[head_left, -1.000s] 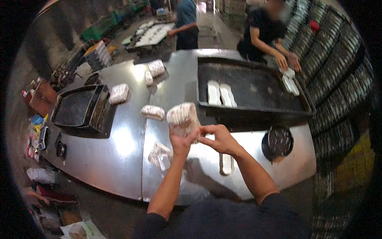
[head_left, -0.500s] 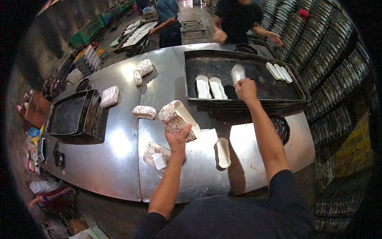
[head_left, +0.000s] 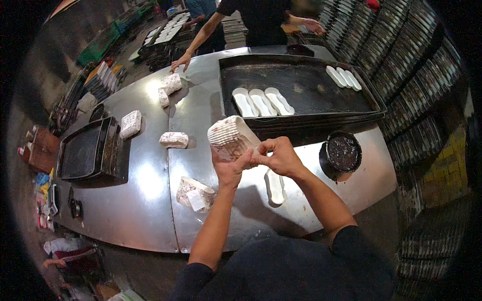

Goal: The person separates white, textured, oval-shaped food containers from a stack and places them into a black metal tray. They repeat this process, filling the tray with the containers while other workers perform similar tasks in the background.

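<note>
A nested stack of fluted, oblong paper baking cups (head_left: pixel 232 134) is gripped in my left hand (head_left: pixel 229 169), above the steel table. My right hand (head_left: pixel 282 156) meets it at the stack's right rim, thumb and fingers pinched on an edge of a paper cup. Three white paper cups (head_left: pixel 261 102) lie side by side in the near left corner of a big black baking tray (head_left: pixel 301 80). Three more cups (head_left: pixel 344 78) sit at its far right. Below my right hand a single cup (head_left: pixel 275 186) rests on the table, partly covered by the hand.
Several wrapped stacks of paper cups, including one near my left forearm (head_left: pixel 195 193), are scattered over the steel table (head_left: pixel 145 210). A round pot of dark stuff (head_left: pixel 343 151) stands right. Smaller black trays (head_left: pixel 85 148) are stacked left. A co-worker's hand (head_left: pixel 181 62) reaches in at the far edge.
My right hand has come back from the tray to the stack, and a third cup now lies beside the two at the tray's left. The co-worker has moved left, reaching toward a wrapped stack.
</note>
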The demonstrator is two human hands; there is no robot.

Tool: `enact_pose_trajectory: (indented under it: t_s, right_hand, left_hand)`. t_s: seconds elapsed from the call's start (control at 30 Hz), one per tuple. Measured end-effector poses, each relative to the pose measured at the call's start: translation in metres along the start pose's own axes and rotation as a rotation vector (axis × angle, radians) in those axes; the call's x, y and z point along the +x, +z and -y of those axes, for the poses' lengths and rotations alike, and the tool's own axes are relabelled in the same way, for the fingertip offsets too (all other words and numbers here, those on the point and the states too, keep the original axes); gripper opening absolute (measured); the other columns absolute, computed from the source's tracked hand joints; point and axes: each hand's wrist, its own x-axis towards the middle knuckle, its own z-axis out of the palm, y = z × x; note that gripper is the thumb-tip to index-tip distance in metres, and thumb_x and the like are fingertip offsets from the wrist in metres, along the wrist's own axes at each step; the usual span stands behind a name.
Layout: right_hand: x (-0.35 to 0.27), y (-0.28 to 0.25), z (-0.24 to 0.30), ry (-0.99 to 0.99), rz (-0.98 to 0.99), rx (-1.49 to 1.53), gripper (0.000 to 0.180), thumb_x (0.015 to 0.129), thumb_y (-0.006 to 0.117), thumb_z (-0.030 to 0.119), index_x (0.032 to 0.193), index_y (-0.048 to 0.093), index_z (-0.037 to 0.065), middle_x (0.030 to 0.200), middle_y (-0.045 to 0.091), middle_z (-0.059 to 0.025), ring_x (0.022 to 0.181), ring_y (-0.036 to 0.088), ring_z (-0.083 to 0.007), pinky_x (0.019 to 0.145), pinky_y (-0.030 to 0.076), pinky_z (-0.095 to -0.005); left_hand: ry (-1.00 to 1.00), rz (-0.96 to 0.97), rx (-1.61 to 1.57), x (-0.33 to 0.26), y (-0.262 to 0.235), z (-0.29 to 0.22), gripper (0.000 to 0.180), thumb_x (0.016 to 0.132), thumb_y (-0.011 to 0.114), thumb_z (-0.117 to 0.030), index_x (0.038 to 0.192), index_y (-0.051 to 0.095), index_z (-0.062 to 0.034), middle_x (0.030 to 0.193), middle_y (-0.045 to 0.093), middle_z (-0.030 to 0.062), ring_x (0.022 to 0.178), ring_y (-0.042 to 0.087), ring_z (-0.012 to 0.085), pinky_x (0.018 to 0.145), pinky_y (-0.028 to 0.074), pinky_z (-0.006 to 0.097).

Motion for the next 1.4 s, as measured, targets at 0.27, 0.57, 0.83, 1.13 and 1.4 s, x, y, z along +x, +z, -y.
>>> enact_pose_trajectory:
  t_s: [0.27,0.57,0.83,1.13,1.4]
  right_hand:
    - [0.079,-0.156,-0.119,0.079,-0.627,-0.709,0.028,0.088,0.069,0.032,0.086,0.077,0.006,0.079,0.07,-0.0192,0.071,0.069,-0.0345,0.066,0.052,-0.0436]
    - [-0.011,-0.067,-0.058,-0.133,-0.047,0.049,0.024,0.089,0.073,0.023,0.095,0.076,0.0,0.089,0.075,-0.014,0.084,0.07,-0.0186,0.078,0.053,-0.0325]
    - [-0.064,-0.11,-0.072,0.013,0.058,0.2,0.017,0.08,0.08,0.014,0.084,0.076,-0.002,0.076,0.074,-0.0088,0.074,0.068,-0.0125,0.074,0.054,-0.0303]
    - [-0.049,-0.143,-0.078,-0.068,0.266,0.441,0.018,0.088,0.072,0.011,0.102,0.074,-0.001,0.087,0.072,-0.0053,0.087,0.065,-0.0124,0.083,0.053,-0.0323]
    - [-0.055,-0.142,-0.095,-0.086,0.113,0.183,0.02,0.077,0.083,0.017,0.08,0.073,-0.001,0.071,0.07,-0.0034,0.065,0.061,-0.0099,0.06,0.047,-0.0283]
  left_hand:
    - [-0.046,-0.142,0.01,-0.004,0.011,0.001,0.068,0.073,0.084,0.002,0.13,0.046,-0.0026,0.117,0.061,0.0083,0.102,0.063,0.0178,0.092,0.052,0.032]
    - [-0.015,-0.042,0.136,-0.017,0.041,0.025,0.068,0.072,0.084,0.002,0.13,0.049,-0.0033,0.115,0.063,0.0081,0.098,0.064,0.0174,0.085,0.055,0.03]
    - [-0.002,-0.097,0.162,-0.048,0.127,0.062,0.066,0.072,0.085,0.003,0.127,0.051,-0.0033,0.112,0.064,0.0072,0.094,0.066,0.0157,0.08,0.056,0.029]
    - [-0.034,-0.127,0.11,-0.052,0.175,0.041,0.066,0.074,0.086,0.0,0.126,0.046,-0.0024,0.111,0.064,0.0101,0.093,0.068,0.0184,0.079,0.06,0.029]
    - [0.091,-0.166,0.23,-0.055,0.153,0.057,0.071,0.07,0.088,0.0,0.128,0.046,-0.0033,0.118,0.061,0.0094,0.102,0.064,0.017,0.086,0.057,0.03]
